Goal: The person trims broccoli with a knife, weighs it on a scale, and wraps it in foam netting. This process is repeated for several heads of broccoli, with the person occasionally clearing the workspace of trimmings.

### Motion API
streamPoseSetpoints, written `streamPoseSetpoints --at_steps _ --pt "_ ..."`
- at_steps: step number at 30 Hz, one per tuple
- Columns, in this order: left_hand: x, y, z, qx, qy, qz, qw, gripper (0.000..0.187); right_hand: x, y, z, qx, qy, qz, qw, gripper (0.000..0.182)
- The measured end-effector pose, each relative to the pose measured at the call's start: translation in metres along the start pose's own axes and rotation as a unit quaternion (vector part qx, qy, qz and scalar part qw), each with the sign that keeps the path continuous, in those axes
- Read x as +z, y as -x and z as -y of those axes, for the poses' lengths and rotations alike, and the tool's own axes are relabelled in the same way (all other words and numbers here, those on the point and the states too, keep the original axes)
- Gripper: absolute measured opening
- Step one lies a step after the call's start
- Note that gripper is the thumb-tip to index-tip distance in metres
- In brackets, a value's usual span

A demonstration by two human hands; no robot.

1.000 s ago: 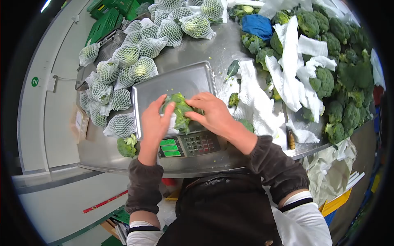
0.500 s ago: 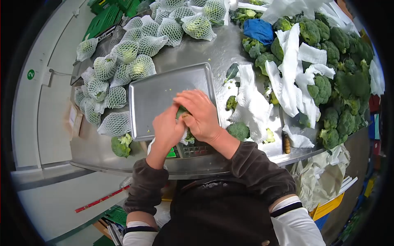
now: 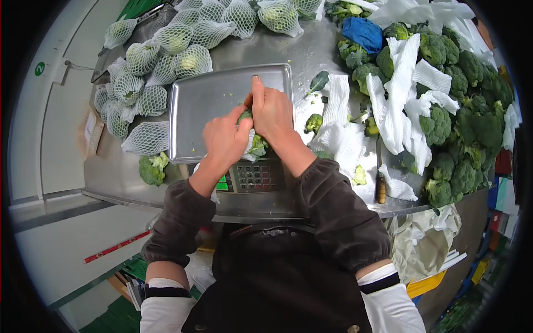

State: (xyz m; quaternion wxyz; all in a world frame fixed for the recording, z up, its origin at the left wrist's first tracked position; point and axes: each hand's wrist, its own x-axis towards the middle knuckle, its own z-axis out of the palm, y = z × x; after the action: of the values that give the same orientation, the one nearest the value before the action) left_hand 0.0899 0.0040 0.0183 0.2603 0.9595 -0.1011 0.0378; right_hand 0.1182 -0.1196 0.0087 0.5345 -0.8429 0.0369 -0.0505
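Over the steel scale tray [image 3: 186, 122], both hands are at one broccoli head [image 3: 259, 145], which is partly wrapped in white netting. My left hand [image 3: 223, 139] is closed round its left side. My right hand [image 3: 271, 114] presses against it from the right, fingers together and pointing forward, the thumb near the top. Most of the broccoli is hidden by the hands; green florets show at the top and below the right palm. The scale's keypad [image 3: 255, 176] lies just below the hands, partly lit green at its left.
Netted heads [image 3: 194, 61] fill the back left. A loose broccoli [image 3: 152, 169] lies left of the scale. At right are white net sleeves [image 3: 397, 94], a broccoli pile [image 3: 469, 122], a blue cloth [image 3: 362, 34] and a wooden-handled knife [image 3: 381, 188] near the front edge.
My right hand has turned, its fingers now pointing forward instead of over my left hand. Both hands remain at the broccoli. The camera view has shifted slightly.
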Motion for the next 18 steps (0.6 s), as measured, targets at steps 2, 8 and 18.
streamPoseSetpoints --at_steps 2,8,18 --pt "0.002 -0.002 0.0 -0.017 0.003 -0.01 1.0 0.034 0.004 -0.005 -0.002 0.01 -0.002 -0.013 1.0 0.056" --pt "-0.011 -0.002 -0.012 -0.031 -0.052 0.044 0.997 0.039 0.001 0.005 -0.009 -0.018 -0.045 -0.012 0.999 0.055" --pt "-0.056 0.051 -0.007 -0.07 0.318 -0.168 0.93 0.044 -0.067 0.058 0.024 -0.139 -0.161 0.001 0.977 0.046"
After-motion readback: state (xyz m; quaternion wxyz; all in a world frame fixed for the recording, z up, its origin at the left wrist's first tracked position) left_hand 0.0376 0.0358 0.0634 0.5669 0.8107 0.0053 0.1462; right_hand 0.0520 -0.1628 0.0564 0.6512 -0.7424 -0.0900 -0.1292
